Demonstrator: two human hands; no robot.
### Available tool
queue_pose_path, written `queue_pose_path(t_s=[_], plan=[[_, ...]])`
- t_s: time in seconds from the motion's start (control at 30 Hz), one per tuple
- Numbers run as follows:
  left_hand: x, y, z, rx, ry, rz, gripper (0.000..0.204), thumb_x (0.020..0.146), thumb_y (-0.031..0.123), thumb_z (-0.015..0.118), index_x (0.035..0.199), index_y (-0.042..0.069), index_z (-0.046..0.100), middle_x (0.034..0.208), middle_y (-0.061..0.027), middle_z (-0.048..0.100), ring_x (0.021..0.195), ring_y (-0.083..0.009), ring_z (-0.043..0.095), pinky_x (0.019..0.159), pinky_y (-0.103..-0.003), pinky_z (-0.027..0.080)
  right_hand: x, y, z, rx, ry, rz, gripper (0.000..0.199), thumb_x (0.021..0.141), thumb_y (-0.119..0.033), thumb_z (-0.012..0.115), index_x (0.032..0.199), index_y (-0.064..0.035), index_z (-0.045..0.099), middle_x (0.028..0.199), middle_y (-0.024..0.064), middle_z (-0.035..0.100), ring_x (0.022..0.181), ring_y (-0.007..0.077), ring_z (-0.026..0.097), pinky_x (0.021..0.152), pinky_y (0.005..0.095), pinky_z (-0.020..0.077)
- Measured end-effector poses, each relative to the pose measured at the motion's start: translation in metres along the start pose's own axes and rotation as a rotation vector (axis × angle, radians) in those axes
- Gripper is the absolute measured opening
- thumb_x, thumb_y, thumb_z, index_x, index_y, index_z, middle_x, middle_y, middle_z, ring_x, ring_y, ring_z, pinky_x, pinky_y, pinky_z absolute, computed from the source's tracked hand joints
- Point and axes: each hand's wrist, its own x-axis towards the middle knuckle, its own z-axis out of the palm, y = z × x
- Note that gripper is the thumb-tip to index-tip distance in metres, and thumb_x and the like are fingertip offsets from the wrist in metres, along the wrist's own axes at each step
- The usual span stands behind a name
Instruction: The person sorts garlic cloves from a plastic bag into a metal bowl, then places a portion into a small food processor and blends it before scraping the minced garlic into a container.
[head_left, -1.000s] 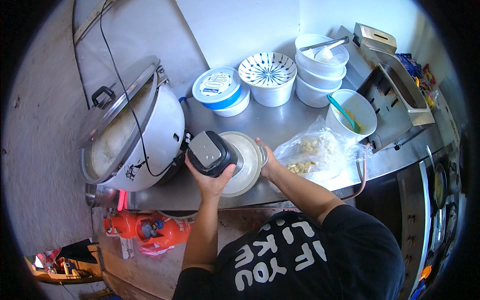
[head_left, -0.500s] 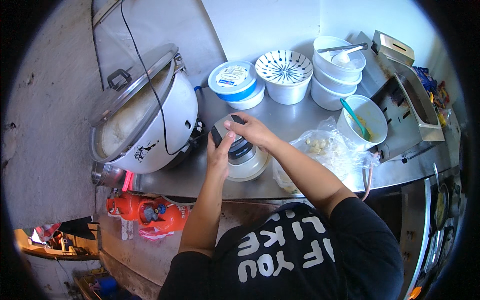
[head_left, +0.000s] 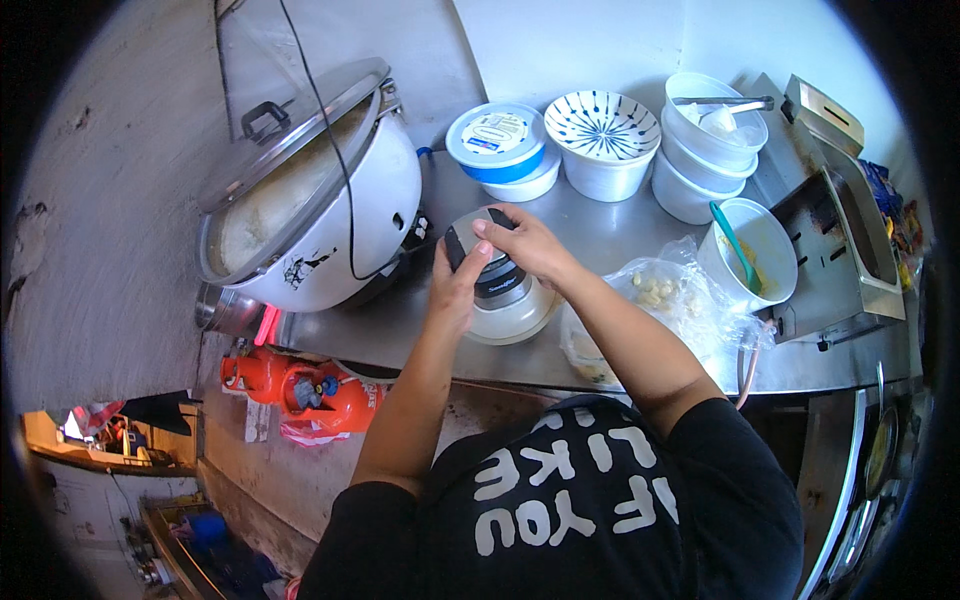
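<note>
The person is leaning over the steel bench (head_left: 600,235), and both hands are sitting on a small chopper (head_left: 497,285) with a dark grey motor top and a clear, whitish bowl. The chopper is standing near the front edge of the bench, just right of the big white rice cooker (head_left: 320,210), whose metal lid is tilted open. The left hand (head_left: 455,290) is wrapping its fingers around the left side of the motor top; the right hand (head_left: 525,245) is lying over the top from the far side, fingers curled down onto it. Just right of the chopper, a clear plastic bag (head_left: 665,300) of pale pieces is resting on the bench. Behind it, a blue-lidded tub (head_left: 497,140) and a patterned bowl (head_left: 603,135) are standing against the wall.
</note>
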Motion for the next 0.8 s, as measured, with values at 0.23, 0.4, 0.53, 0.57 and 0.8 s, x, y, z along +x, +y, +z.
queue_pose_path(t_s=[0.23,0.4,0.53,0.57,0.8], plan=[[-0.002,0.016,0.008,0.035,-0.013,-0.045,0.057,0.086,0.020,0.068,0.133,0.003,0.041,0.123,-0.0098,0.053,0.114,-0.0198,0.050,0.101,-0.035,0.037,0.005,0.001,-0.002,0.073,0.006,-0.028,0.058,0.082,-0.038,0.071,0.119,0.0047,0.056,0.102,0.0131,0.065,0.092,0.0176,0.061,0.080,0.0298,0.0485],[0.000,0.017,0.008,0.026,-0.017,-0.078,0.057,0.088,0.018,0.066,0.136,0.005,0.039,0.126,-0.0096,0.051,0.118,-0.0210,0.048,0.103,-0.037,0.034,0.004,-0.002,-0.004,-0.003,0.022,0.025,0.055,0.086,-0.035,0.069,0.123,0.0029,0.053,0.107,0.0124,0.062,0.097,0.0170,0.059,0.083,0.0290,0.0475],[-0.002,0.009,0.006,0.061,-0.009,-0.028,0.056,0.088,0.018,0.065,0.136,0.005,0.039,0.127,-0.0097,0.051,0.119,-0.0210,0.047,0.104,-0.038,0.034,0.005,0.002,-0.004,0.011,-0.008,0.007,0.057,0.086,-0.036,0.070,0.122,0.0039,0.052,0.107,0.0129,0.062,0.099,0.0171,0.058,0.084,0.0288,0.0468],[-0.002,0.009,0.004,0.070,-0.013,-0.019,0.056,0.089,0.018,0.065,0.137,0.005,0.038,0.127,-0.0097,0.051,0.119,-0.0209,0.047,0.104,-0.038,0.034,0.003,0.000,-0.003,0.004,-0.010,0.017,0.057,0.086,-0.036,0.070,0.122,0.0040,0.052,0.107,0.0129,0.062,0.099,0.0171,0.058,0.084,0.0288,0.0469],[-0.002,0.004,0.001,0.083,-0.025,-0.017,0.057,0.089,0.019,0.064,0.137,0.003,0.037,0.128,-0.0101,0.050,0.119,-0.0203,0.047,0.104,-0.037,0.034,-0.001,-0.001,-0.003,0.009,-0.001,0.008,0.057,0.087,-0.036,0.069,0.122,0.0043,0.052,0.107,0.0128,0.062,0.097,0.0169,0.058,0.084,0.0290,0.0470]])
